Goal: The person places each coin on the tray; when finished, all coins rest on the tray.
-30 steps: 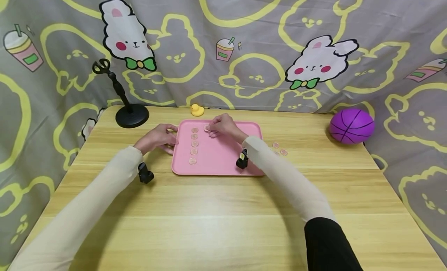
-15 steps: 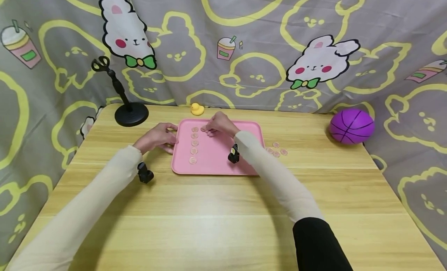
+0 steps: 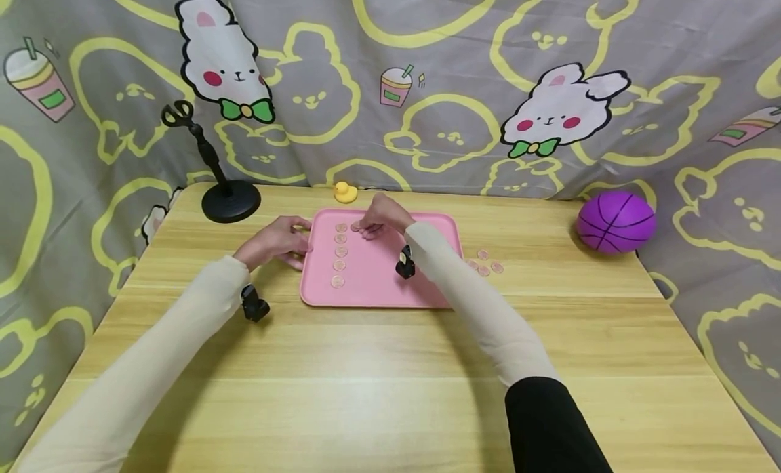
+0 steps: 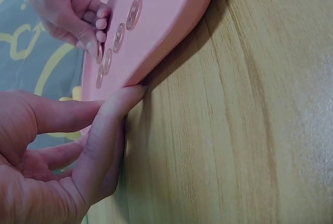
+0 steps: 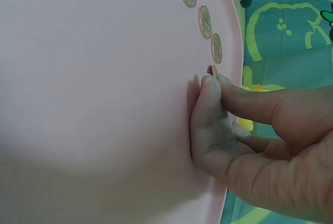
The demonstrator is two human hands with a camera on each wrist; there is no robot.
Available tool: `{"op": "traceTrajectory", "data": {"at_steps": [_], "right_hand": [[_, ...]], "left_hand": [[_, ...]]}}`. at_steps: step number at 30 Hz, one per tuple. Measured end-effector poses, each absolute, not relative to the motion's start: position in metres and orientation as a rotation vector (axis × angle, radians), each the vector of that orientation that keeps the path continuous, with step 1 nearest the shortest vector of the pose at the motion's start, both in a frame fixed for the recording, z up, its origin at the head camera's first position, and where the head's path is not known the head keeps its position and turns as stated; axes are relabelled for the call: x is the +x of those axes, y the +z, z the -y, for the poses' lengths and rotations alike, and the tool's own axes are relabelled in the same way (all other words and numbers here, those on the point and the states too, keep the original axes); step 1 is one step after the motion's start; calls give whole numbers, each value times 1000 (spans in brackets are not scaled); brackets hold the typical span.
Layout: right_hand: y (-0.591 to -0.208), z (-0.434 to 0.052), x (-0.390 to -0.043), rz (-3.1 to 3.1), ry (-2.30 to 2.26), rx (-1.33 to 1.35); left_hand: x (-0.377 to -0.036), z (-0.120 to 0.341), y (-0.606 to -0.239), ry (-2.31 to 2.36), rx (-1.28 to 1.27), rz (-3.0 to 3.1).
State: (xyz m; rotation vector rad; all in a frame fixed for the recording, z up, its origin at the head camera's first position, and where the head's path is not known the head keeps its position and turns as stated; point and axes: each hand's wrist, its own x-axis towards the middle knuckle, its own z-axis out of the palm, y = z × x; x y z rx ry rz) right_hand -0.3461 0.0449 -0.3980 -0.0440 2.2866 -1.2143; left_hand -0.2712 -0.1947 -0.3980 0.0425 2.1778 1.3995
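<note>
My right hand (image 3: 384, 217) pinches a coin (image 5: 213, 70) between thumb and fingertip, low over the back left part of a pink tray (image 3: 390, 276). In the head view that coin is just right of the rearmost coin (image 3: 341, 228) in a column of several coins along the tray's left side. The right wrist view shows the pinched coin tilted, its edge close to the tray floor. My left hand (image 3: 277, 241) is at the tray's left rim, and in the left wrist view its fingertips (image 4: 132, 95) touch the outer edge of the tray.
Several loose coins (image 3: 483, 270) lie on the wooden table (image 3: 366, 392) right of the tray. Behind it sits a yellow rubber duck (image 3: 345, 192). A black stand (image 3: 230, 202) is at the back left, a purple ball (image 3: 616, 222) at the back right, against a patterned curtain (image 3: 451, 66).
My right hand has moved slightly left with the coin, toward the column, and then held nearly still. More of the loose coins at the right now show. The left hand has stayed at the rim.
</note>
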Motion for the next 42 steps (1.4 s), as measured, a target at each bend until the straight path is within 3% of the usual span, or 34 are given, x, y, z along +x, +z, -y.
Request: {"op": "traceTrajectory", "data": {"at_steps": [42], "right_hand": [[-402, -59, -350, -2133, -1310, -67]], "left_hand": [[-268, 190, -397, 1389, 33, -2198]]}}
